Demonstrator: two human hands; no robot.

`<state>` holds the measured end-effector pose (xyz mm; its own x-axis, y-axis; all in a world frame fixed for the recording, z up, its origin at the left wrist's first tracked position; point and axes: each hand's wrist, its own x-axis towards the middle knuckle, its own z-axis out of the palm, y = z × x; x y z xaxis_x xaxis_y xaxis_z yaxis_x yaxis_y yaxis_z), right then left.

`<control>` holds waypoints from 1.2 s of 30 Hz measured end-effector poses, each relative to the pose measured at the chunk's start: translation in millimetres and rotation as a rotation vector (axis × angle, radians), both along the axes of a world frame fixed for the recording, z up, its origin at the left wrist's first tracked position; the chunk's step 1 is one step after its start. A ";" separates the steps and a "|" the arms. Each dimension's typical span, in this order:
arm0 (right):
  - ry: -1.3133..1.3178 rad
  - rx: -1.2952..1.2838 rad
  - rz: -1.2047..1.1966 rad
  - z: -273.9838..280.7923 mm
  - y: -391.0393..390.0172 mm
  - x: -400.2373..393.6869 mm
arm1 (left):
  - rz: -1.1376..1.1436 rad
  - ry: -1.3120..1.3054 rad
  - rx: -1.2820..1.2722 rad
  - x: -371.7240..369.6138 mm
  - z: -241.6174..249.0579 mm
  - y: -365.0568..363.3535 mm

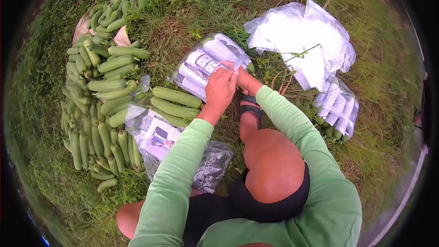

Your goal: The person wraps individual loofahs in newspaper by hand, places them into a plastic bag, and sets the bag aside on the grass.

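You wear a light green long-sleeved shirt, its sleeves (pixel 176 174) reaching the wrists, black shorts (pixel 256 201) ending above a bare knee, and a dark strapped sandal (pixel 250 105). Both hands are bare.

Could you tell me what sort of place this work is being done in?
Probably a farm field or grassy roadside: bare grass underfoot, a heap of green gourds on the ground, and plastic bags lying beside them.

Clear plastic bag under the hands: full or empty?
Full. The clear plastic bag bulges with paper-wrapped green gourds, ends showing at its edge. Left hand and right hand pinch its mouth; sealed or not, cannot tell.
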<state>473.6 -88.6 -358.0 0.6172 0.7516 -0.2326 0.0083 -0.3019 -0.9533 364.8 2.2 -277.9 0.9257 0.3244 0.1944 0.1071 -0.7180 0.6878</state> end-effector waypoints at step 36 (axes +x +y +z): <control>-0.902 -0.561 0.739 204.2 14.5 -1.8 | 0.029 0.402 0.251 -367.5 335.4 72.3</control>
